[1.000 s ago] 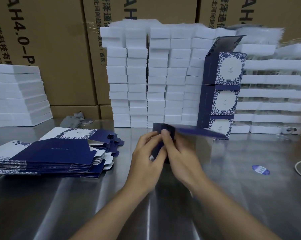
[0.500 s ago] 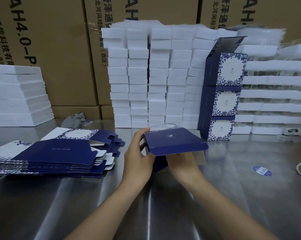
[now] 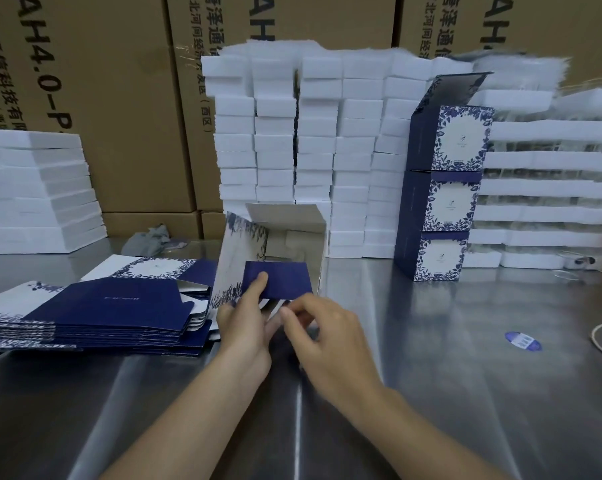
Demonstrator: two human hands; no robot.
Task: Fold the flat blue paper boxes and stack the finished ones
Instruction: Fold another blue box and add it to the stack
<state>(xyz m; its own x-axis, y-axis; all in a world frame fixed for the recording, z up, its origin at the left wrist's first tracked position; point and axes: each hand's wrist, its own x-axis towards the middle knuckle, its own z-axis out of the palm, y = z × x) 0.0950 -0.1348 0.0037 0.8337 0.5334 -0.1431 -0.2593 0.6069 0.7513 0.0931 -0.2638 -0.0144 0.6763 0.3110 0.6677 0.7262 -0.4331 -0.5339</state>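
- The brown printed cardboard cartons (image 3: 119, 116) and the wall of white foam blocks (image 3: 292, 150) stand well beyond both hands.
- The shiny steel table (image 3: 431, 393) runs beneath both forearms.
- The stack of three finished blue floral boxes (image 3: 445, 188) stands ahead and to the right of the right hand, well apart. The top one's lid is raised, and I cannot see inside any of them.
- The pile of flat blue paper boxes (image 3: 102, 310) lies just left of the left hand, with its long axis running left to right.
- The half-folded blue-and-white paper box (image 3: 275, 244) stands straight ahead of both hands, its open mouth facing me. Inside I see only its own pale flaps.
- Its dark blue flap (image 3: 278, 280) lies across the lower mouth, long edge left to right.
- My left hand (image 3: 244, 327) pinches the box's near lower corner, thumb pressed on that flap.
- My right hand (image 3: 327, 337) has its fingers curled at the flap's lower edge. It is blurred, so I cannot tell whether it grips anything.
- I judge tucking this flap comes next, with the left hand as anchor. The right hand is nearer the finished stack.
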